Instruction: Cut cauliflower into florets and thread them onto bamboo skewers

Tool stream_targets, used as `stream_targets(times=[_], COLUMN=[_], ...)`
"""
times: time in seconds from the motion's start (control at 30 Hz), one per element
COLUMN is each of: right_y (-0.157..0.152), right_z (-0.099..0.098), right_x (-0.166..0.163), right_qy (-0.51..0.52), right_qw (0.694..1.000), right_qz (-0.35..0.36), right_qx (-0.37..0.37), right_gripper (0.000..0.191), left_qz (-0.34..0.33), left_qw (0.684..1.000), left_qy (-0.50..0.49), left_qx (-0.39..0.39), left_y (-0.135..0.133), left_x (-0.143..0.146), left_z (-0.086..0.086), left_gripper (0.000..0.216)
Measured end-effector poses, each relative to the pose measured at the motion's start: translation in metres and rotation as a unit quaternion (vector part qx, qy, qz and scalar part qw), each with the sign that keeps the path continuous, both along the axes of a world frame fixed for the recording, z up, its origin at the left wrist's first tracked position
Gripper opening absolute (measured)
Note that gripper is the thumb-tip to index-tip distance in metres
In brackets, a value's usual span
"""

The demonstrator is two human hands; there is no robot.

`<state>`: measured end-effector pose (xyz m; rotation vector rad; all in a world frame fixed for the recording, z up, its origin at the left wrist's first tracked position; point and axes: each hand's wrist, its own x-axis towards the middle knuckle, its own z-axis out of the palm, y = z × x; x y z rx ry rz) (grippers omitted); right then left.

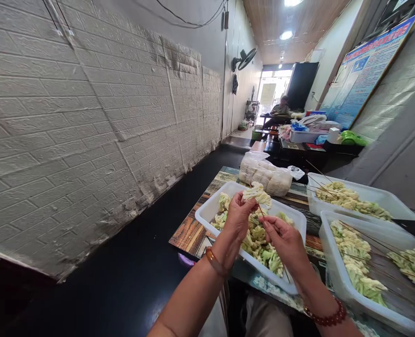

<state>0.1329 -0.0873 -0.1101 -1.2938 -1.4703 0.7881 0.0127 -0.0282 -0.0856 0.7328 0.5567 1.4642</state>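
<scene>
Pinched in my left hand [240, 213] is a pale cauliflower floret [257, 194], raised over the near white tub [207, 216]. My right hand [284, 238] grips a thin brown skewer [261, 211] just below the floret. The skewer's upper end meets the floret's underside; how deep it goes in cannot be made out. Loose cauliflower pieces [259, 238] with green stems fill the tub under both hands.
To the right, a white tub [333, 276] and another behind it [396, 199] hold skewered cauliflower. A bulging plastic bag [266, 174] lies behind the near tub on the wood-patterned table [186, 229]. Farther back, a person [280, 106] sits at a table.
</scene>
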Motion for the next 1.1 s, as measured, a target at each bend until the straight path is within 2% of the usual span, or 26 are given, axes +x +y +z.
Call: stream_targets(times=[0.2,0.4,0.63,0.93,1.1], right_y=[-0.001,-0.002,-0.001,-0.004,-0.003], right_z=[0.002,0.004,0.001,0.005,0.004], right_x=[-0.001,-0.002,-0.003,-0.004,-0.004], right_qy=[-0.008,-0.043,-0.091,-0.08,-0.078], right_qw=[1.0,0.999,0.995,0.996,0.996], right_qz=[-0.01,-0.008,-0.023,-0.012,-0.036], right_qx=[0.006,0.019,0.045,0.031,0.039], right_gripper=[0.04,0.038,0.034,0.034,0.033], left_qz=[-0.04,-0.058,-0.076,-0.097,-0.115], left_qw=[0.999,0.997,0.996,0.995,0.993], left_qy=[-0.009,0.031,0.04,0.019,0.01], left_qx=[-0.008,-0.03,-0.019,-0.011,0.011], left_y=[0.005,0.011,0.011,0.007,0.002], left_x=[-0.015,-0.024,-0.026,-0.03,-0.029], left_z=[0.007,0.013,0.01,0.01,0.007], left_gripper=[0.034,0.035,0.038,0.041,0.04])
